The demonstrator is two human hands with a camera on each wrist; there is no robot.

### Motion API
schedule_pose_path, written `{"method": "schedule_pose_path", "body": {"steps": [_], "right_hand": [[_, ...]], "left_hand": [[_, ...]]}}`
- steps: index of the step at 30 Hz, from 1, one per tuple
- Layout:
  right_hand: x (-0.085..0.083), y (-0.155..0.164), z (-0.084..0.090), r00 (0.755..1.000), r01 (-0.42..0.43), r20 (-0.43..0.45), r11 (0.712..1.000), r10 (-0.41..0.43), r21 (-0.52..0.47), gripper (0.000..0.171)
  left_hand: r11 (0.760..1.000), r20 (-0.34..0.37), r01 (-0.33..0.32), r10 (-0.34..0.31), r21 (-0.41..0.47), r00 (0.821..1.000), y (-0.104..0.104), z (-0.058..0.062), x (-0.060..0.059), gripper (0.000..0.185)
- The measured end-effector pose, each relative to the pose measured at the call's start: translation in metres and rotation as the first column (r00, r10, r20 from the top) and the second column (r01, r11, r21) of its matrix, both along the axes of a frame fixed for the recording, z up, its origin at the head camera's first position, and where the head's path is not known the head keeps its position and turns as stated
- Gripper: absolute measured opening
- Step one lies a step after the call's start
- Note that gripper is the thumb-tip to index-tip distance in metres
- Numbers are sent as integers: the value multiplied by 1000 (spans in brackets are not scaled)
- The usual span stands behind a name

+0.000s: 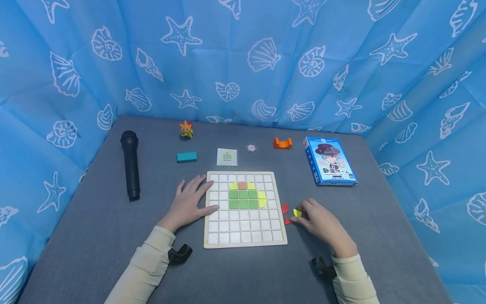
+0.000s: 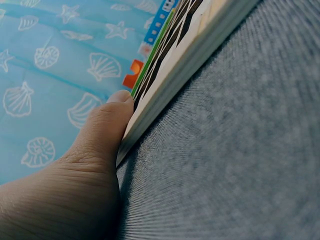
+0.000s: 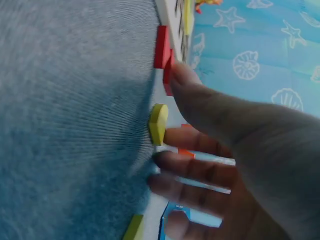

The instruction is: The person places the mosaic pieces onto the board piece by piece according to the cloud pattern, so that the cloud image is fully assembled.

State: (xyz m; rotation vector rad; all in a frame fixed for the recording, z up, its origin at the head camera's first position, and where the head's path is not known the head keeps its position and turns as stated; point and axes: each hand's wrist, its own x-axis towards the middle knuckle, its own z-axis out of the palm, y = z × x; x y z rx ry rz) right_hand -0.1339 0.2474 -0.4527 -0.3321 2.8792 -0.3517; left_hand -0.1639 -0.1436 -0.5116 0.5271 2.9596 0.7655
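Two hands work at the grid board (image 1: 245, 242): the left hand (image 1: 188, 204) lies spread against its left edge, the right hand (image 1: 320, 219) pinches a yellow piece (image 1: 297, 213) beside two red triangles (image 1: 285, 208) just right of it.

head view looks down; 2 wrist views skim close, sharing the board (image 1: 244, 209).

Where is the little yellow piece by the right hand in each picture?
Head view: the yellow piece lies at the fingertips of the right hand, just right of the board.
Left wrist view: not in it.
Right wrist view: the piece is mid-picture, at the fingertips.
Shared landmark: the red pieces beside the board's edge.
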Motion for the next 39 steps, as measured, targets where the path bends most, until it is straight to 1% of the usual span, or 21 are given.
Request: {"method": "schedule_pose_path", "body": {"steps": [4,6,8,15,17,20,27,30,34,37,39], "right_hand": [[3,0,1,996,-86,-34,996,85,-34,28],[4,0,1,993,-110,-45,993,108,-47,29],[4,-1,2,992,-115,-51,992,113,-49,29],[2,-6,2,996,-74,-46,996,72,-39,32],[1,-9,4,996,-73,-59,997,70,-37,32],[-1,-17,7,992,-96,-84,994,91,-52,32],[-9,-46,13,979,-181,-103,981,174,-66,34],[-12,-63,14,966,-239,-121,969,230,-64,34],[-17,-87,13,937,-323,-158,945,311,-58,33],[-19,-107,12,927,-353,-155,934,341,-52,31],[-20,-120,12,926,-363,-139,930,352,-57,29]], "left_hand": [[1000,-1,-2,2,2,1000,-1,0,0,85],[1000,0,-3,3,5,1000,-2,0,0,84],[1000,2,-5,5,10,1000,-2,-1,0,84],[1000,0,1,-1,5,1000,-2,-3,-1,85],[1000,-1,3,-3,3,1000,-2,-3,-1,85],[1000,-2,2,-2,4,1000,-3,-4,-1,85],[1000,-9,1,-1,0,1000,-3,-4,-1,85],[1000,-10,-2,2,-5,1000,-3,-6,-1,85],[1000,-10,-5,5,-8,1000,-3,-7,-2,85],[1000,-13,-3,3,-4,1000,-2,-5,-2,85],[1000,-14,-1,1,-4,1000,-2,-5,-2,84]]}}
